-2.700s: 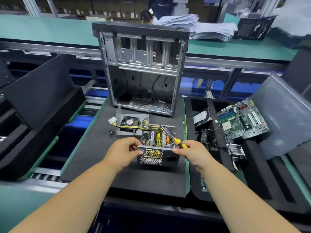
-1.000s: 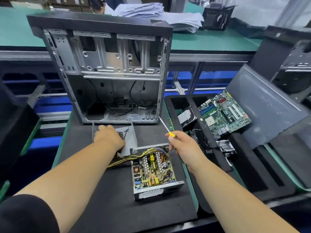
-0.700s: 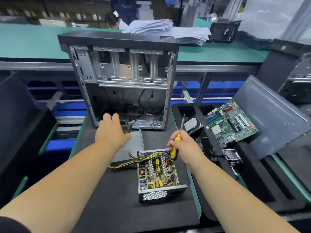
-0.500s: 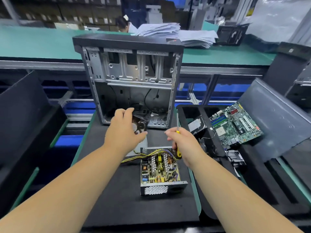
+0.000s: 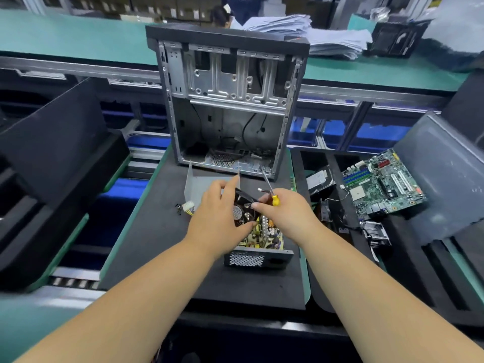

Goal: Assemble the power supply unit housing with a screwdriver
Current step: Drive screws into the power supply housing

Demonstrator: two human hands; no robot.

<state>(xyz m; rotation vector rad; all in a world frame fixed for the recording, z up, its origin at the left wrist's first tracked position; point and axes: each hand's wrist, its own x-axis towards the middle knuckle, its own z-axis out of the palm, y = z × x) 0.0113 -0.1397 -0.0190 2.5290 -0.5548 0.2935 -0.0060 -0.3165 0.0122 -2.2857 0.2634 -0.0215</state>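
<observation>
The open power supply base [image 5: 258,258], with its circuit board exposed and a perforated front wall, rests on the black foam mat [image 5: 157,239]. Over its far end my left hand [image 5: 217,218] grips a black cooling fan [image 5: 242,208], tilted up on edge. My right hand [image 5: 286,216] holds a yellow-handled screwdriver [image 5: 271,191], shaft pointing up and away, and its fingertips touch the fan's right edge. The grey metal cover [image 5: 201,186] lies behind the hands. A white connector [image 5: 188,206] on yellow wires lies left of them.
An empty computer case [image 5: 227,100] stands upright at the mat's far edge. At right, a black foam tray [image 5: 392,258] holds a green motherboard [image 5: 382,182], a hard drive [image 5: 319,179] and small parts. A black foam block [image 5: 55,163] sits at left. A person sits far behind.
My left hand has carried the fan from beside the case down over the power supply. My right hand, still with the screwdriver, has come in against the fan.
</observation>
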